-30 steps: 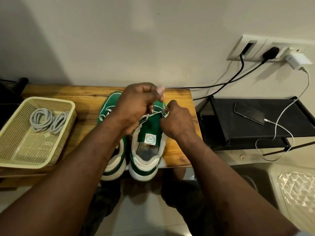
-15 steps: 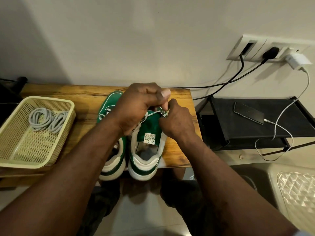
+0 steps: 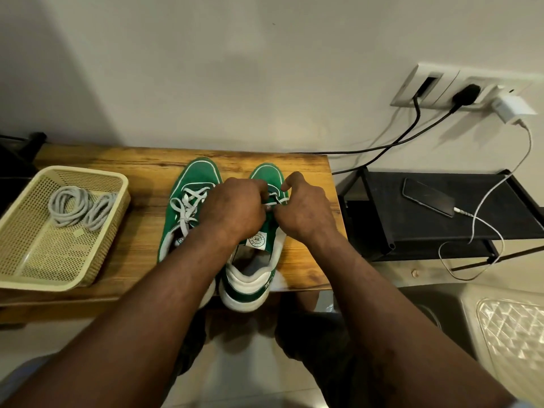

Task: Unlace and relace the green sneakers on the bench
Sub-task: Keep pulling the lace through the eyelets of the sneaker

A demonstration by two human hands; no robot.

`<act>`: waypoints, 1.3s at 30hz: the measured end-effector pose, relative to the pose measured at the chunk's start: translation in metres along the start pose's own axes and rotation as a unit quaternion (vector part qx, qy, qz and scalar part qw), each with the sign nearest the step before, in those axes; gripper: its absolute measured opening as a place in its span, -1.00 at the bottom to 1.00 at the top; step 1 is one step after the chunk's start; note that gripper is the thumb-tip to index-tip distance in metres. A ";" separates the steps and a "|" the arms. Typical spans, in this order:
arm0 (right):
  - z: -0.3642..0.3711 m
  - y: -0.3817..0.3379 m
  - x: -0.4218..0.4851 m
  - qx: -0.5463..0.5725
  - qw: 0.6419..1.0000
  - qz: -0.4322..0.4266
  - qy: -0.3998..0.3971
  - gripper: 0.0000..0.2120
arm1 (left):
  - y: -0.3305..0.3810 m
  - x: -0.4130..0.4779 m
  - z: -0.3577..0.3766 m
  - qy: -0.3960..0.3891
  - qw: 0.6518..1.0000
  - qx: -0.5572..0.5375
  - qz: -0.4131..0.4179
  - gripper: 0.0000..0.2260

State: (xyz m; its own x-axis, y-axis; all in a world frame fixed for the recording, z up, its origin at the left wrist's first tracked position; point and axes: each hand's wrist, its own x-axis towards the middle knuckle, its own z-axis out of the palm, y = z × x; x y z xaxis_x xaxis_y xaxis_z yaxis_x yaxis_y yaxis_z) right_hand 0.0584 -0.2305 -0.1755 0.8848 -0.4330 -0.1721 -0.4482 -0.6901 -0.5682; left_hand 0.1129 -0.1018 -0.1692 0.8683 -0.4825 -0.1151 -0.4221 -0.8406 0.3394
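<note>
Both sneakers sit toe-to-wall on the worktop (image 3: 303, 172); left hand (image 3: 235, 210) and right hand (image 3: 306, 213) each pinch the right shoe's (image 3: 265, 175) lace (image 3: 275, 201), probably for threading eyelets; left shoe (image 3: 194, 178) looks laced.

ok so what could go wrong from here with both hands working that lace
1. The right sneaker has its heel hanging past the bench front edge, so a hard tug might tip it off.
2. Both hands, left and right, cover the eyelets, so the lace could miss a hole or twist unseen.
</note>
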 end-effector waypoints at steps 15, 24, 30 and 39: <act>-0.002 0.003 0.002 0.010 1.000 0.010 -0.012 -0.61 | -0.001 0.004 -0.033 0.023 0.809 -0.579 -0.096 -0.83; 0.004 0.005 0.003 0.007 1.000 0.013 -0.005 -0.59 | 0.004 0.001 0.009 -0.027 1.000 0.012 0.009 -0.88; 0.007 0.004 0.004 0.036 0.998 0.046 -0.011 -0.81 | 0.001 0.006 0.004 0.007 0.944 -0.291 -0.157 -0.80; -0.005 0.001 -0.001 0.017 0.999 0.035 -0.018 -0.73 | -0.020 0.005 -0.015 0.074 0.940 -0.290 -0.162 -0.66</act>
State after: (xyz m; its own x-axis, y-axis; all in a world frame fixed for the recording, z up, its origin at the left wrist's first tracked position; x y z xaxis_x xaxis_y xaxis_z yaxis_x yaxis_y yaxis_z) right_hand 0.0567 -0.2337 -0.1713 0.8557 -0.4583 -0.2403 -0.5050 -0.6380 -0.5813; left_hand 0.1295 -0.0837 -0.1628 0.9719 -0.1481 -0.1828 0.0463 -0.6412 0.7660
